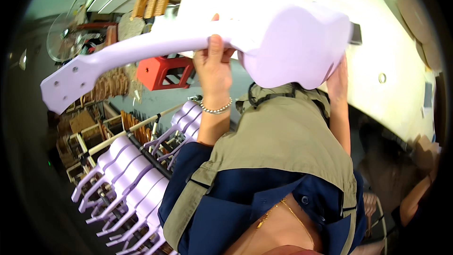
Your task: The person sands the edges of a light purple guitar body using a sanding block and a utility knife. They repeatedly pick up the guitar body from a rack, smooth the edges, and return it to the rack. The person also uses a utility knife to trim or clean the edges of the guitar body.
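Observation:
A lilac ukulele (302,49) without strings lies across the view, raised in front of my apron (283,137). Its neck points left and ends in a headstock (66,85) with several small holes. No sound hole shows on the side I see. My left hand (214,68) is wrapped round the neck close to the body, thumb on the near side. At the body's right end, my right hand (337,82) grips the lower edge; its fingers are partly hidden behind the body. A dark block (356,34) shows just beyond that end.
A brightly lit white worktable (373,104) with a small ring (382,78) on it stands ahead and right. Several lilac ukuleles hang on a rack (134,174) at lower left. A red stool (155,73) and a fan (63,38) stand left. Another person's arm (417,196) shows at right.

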Demonstrator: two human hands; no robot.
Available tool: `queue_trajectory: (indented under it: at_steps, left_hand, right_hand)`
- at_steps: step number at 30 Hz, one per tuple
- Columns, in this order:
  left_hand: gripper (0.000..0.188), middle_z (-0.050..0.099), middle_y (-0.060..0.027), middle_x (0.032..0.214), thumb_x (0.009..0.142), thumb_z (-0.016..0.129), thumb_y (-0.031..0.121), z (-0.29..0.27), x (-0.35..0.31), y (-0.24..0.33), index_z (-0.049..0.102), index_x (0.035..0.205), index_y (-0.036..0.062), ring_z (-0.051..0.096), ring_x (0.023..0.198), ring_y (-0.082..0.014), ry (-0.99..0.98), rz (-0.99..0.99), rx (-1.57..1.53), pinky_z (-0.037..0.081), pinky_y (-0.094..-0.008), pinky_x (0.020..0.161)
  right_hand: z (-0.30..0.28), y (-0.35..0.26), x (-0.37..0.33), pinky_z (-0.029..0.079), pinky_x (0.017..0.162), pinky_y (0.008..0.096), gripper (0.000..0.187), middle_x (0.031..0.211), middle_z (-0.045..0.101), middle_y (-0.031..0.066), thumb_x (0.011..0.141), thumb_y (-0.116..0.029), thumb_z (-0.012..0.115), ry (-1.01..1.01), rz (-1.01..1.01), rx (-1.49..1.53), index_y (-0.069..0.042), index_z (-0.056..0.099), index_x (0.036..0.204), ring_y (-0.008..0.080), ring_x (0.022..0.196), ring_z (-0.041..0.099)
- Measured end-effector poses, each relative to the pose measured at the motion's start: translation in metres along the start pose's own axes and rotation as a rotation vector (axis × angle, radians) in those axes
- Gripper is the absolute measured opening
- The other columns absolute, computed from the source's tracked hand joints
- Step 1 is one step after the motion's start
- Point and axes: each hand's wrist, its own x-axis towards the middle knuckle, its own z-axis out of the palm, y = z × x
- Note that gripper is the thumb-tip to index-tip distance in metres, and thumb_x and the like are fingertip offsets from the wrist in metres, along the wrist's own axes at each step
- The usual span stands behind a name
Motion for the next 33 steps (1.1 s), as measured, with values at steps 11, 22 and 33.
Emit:
queue_trajectory:
  at_steps: [11,22,33]
  left_hand:
    - [0.044,0.059,-0.0154,0.100,0.086,0.060,0.022,0.005,0.015,0.005,0.046,0.118,-0.0042,0.060,0.095,-0.0247,-0.075,0.101,-0.008,0.050,-0.0344,0.079]
    - [0.041,0.060,-0.0130,0.100,0.087,0.058,0.018,0.004,0.029,0.009,0.047,0.118,-0.0053,0.064,0.084,-0.0180,0.053,0.158,0.175,0.058,-0.0271,0.061]
    - [0.034,0.061,-0.0136,0.099,0.084,0.061,0.027,-0.011,0.033,-0.004,0.046,0.104,0.0032,0.056,0.105,-0.0302,-0.301,0.120,-0.278,0.043,-0.0417,0.092]
  right_hand:
    - [-0.056,0.003,0.002,0.037,0.094,0.0371,0.066,0.121,0.047,0.0093,0.076,-0.023,0.072,-0.095,0.205,-0.039,0.003,0.037,0.125,0.0200,0.112,0.045]
    - [-0.012,-0.022,0.002,0.039,0.095,0.0350,0.073,0.128,0.044,0.0152,0.086,-0.050,0.051,0.145,0.472,-0.111,0.005,0.033,0.130,0.0246,0.116,0.045]
    - [-0.022,-0.019,-0.004,0.040,0.095,0.0358,0.086,0.124,0.048,0.0099,0.057,0.002,0.077,0.020,0.233,-0.419,-0.004,0.036,0.132,0.0225,0.116,0.046]
